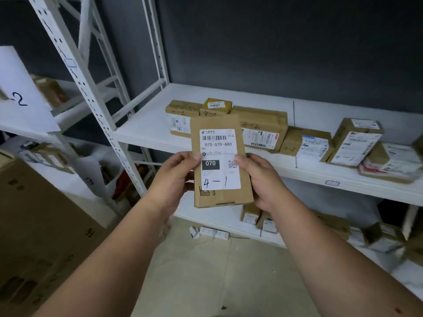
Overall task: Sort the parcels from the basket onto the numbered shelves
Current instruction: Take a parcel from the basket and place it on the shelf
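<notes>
Item in hand: flat brown cardboard parcel, oblong, held upright with its long axis vertical and its white label facing the camera; the label carries the printed code 070-070-A80 and the handwritten mark 4-1. Left hand grips the parcel's left edge, thumb curled onto the label face, remaining fingers behind and mostly hidden. Right hand grips the parcel's right edge in the same way, thumb on the front, fingers wrapped behind. Both hands sit about level at the parcel's middle, neither clearly nearer, so either could carry it alone. Below the parcel: a white power strip on the pale floor and a lower shelf with small boxes. Left of the parcel: large brown cartons, a white perforated shelf upright, and paper signs marked 2 and 3 on a neighbouring rack. Directly behind the parcel: a white shelf board, its front edge passing just behind the parcel's middle. On that board, behind the parcel's top, stands a cluster of brown boxes marked 4-2; further right of the parcel, boxes marked 4-1. Judgement: the matching bay lies to the right; bare board shows behind the right-hand boxes. The basket is out of view.
</notes>
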